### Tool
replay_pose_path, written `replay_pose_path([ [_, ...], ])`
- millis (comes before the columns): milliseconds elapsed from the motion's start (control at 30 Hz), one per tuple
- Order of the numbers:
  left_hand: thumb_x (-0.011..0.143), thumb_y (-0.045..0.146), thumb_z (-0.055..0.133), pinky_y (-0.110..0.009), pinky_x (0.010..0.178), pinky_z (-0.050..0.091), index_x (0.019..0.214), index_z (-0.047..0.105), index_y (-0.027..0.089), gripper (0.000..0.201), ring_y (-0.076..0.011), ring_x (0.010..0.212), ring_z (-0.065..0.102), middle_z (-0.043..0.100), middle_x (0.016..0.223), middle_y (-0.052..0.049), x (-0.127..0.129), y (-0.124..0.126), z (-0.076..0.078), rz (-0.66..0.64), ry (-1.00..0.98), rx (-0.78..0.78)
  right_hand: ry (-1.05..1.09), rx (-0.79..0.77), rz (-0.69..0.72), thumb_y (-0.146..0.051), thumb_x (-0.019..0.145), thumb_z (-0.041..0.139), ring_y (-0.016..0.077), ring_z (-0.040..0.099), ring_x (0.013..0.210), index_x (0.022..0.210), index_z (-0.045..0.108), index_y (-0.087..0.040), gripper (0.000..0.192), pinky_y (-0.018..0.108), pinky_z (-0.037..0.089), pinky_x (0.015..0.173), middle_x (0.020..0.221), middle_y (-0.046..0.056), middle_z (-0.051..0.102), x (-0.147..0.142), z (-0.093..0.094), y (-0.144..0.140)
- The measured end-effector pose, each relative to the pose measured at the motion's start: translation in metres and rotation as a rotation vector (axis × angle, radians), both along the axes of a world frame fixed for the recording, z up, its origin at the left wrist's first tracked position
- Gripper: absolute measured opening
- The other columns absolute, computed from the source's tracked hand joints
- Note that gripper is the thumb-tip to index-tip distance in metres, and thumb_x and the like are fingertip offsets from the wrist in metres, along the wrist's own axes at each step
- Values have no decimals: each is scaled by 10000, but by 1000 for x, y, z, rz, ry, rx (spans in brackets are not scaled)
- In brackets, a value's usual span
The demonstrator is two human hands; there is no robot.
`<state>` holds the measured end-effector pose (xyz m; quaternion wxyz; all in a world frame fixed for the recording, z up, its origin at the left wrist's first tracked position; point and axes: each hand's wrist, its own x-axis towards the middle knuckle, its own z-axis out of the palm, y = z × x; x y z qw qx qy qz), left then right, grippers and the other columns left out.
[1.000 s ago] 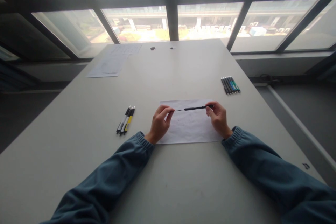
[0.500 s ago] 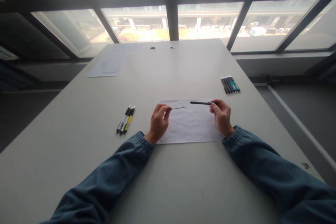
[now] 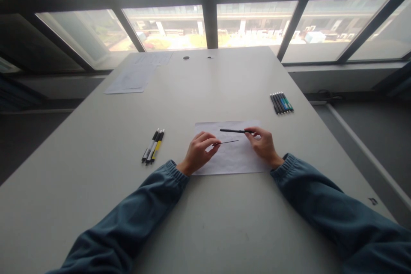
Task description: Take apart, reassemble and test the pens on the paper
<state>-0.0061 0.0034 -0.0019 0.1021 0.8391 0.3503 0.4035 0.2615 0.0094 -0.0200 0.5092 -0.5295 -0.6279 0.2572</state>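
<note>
Over the paper (image 3: 231, 158): both hands work, near the tabletop (image 3: 205, 231) middle.
Left hand (image 3: 198, 154): grip pinched on thin refill (image 3: 226, 141).
Right hand (image 3: 263, 145): grip pinched on pen barrel (image 3: 233, 130).
Refill and barrel: apart, barrel just behind.

You sat in what looked like an office: a long grey table (image 3: 96, 188) bearing printed sheets (image 3: 135, 78) and sets of pens (image 3: 281, 103), beneath dark-framed windows (image 3: 205, 8) that overlooked city buildings.

both arms reach forward in blue sleeves; left hand (image 3: 199, 151) and right hand (image 3: 262, 144) each pinch with fingertips, palms down.
</note>
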Motion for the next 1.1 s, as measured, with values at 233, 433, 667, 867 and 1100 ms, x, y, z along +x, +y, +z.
replay_pose_path([
  [233,907,202,654,-316,786,517,912,714,223,63,-170,846,618,695,871,-41,2,1,2,-36,96,-2,-118,-3,72,-291,863,677,221,690,866,990,748,-222,161,359,531,756,975,58,771,-1,-5,0],
  [433,913,206,639,-331,815,484,913,728,245,97,-173,867,627,702,889,-33,-1,2,-3,-52,272,-2,-264,79,89,-262,870,696,258,647,912,911,746,-239,68,435,520,864,916,64,738,0,-3,1],
  [667,925,247,634,-339,825,464,925,747,250,114,-179,873,623,700,904,-45,-3,3,-6,-63,329,-60,-380,84,37,-291,876,719,285,576,932,906,787,-252,84,472,501,870,913,85,694,3,-7,4],
  [867,936,262,630,-328,809,456,941,756,261,126,-168,851,621,689,904,-36,-4,3,-5,-73,320,-82,-469,62,15,-312,876,727,295,553,962,947,798,-246,121,494,496,888,972,95,691,3,-10,4],
  [1100,911,235,653,-326,806,460,893,740,233,88,-166,855,632,698,890,-35,-2,4,-5,-37,277,-30,-426,223,161,-299,931,667,259,561,956,1016,770,-240,146,436,489,869,989,87,690,-3,5,-4],
])
